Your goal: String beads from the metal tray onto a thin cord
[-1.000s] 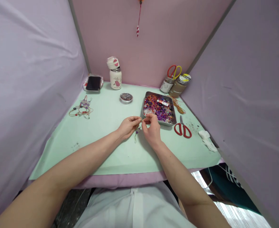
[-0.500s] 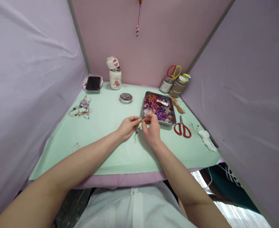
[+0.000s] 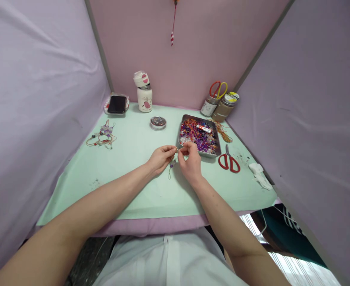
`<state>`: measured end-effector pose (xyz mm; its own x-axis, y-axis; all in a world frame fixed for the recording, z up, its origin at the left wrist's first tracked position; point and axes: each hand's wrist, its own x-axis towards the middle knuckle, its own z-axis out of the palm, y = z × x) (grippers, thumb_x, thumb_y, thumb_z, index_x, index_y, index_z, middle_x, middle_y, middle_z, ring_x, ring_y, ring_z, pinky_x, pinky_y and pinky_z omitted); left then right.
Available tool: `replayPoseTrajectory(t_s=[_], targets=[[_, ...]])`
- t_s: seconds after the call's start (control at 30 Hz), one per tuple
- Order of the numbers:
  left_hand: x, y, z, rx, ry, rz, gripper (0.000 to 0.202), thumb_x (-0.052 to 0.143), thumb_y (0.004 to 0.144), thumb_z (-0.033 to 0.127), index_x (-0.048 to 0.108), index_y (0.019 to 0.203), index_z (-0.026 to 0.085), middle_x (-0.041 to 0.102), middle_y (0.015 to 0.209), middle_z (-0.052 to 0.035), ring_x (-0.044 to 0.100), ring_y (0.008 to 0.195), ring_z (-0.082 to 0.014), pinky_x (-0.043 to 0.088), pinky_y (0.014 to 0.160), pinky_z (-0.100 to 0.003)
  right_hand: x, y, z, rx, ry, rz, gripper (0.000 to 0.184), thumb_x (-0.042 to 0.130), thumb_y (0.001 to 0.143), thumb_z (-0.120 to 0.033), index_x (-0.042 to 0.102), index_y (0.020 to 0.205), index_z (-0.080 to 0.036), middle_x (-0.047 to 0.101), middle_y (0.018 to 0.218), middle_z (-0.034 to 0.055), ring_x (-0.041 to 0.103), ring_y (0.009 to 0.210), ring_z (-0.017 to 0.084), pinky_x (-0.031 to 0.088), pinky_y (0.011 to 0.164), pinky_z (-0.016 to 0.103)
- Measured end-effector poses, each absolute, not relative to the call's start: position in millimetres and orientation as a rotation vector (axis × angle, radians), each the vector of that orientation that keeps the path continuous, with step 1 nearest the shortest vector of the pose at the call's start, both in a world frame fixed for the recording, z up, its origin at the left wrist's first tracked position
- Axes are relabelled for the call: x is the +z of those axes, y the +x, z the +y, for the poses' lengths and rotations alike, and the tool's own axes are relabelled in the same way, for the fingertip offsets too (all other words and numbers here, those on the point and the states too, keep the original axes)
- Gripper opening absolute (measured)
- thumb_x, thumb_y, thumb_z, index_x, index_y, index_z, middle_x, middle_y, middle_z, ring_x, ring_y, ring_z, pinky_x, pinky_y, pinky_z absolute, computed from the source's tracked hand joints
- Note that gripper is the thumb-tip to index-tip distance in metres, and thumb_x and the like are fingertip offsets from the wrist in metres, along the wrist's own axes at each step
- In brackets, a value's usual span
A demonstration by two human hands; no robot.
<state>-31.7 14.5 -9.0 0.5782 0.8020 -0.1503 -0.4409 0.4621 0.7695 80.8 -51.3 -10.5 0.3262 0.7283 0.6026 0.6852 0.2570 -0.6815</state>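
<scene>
Over the middle of the table, my left hand (image 3: 162, 157) pinches a thin cord strung with small beads between thumb and fingertips. From below those fingers hangs the beaded cord (image 3: 171, 166), showing a purple bead and a loop at its lower end. My right hand (image 3: 190, 159) meets the left one fingertip to fingertip, its thumb and forefinger closed at the same cord. What lies exactly between the fingertips is too small to make out. Just behind my right hand stands a metal tray (image 3: 218, 139) of purple, red and clear beads, with a small white-and-red tube (image 3: 204, 128) on top.
Red-handled scissors (image 3: 229, 162) lie right of the tray, near a crumpled white cloth (image 3: 260, 176). Finished-looking beaded cords (image 3: 103, 137) lie left, below a phone (image 3: 117, 105). A round tin (image 3: 157, 122), a white bottle (image 3: 145, 98) and jars (image 3: 209, 107) stand at the back.
</scene>
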Motion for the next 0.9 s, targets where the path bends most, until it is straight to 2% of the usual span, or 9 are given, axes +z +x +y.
replayPoseTrajectory(t_s=[0.9], targets=[[-8.7, -32.0, 14.8, 0.808, 0.764, 0.546, 0.017, 0.079, 0.061, 0.016, 0.066, 0.071, 0.01, 0.058, 0.063, -0.0002, 0.049, 0.057, -0.0053, 0.037, 0.056, -0.021, -8.1, 80.7, -53.0, 0.082, -1.442, -1.377, 0.022, 0.052, 0.083, -0.02, 0.045, 0.104, -0.022, 0.059, 0.081, 0.0014, 0.058, 0.075, 0.016, 0.049, 0.073, 0.034]])
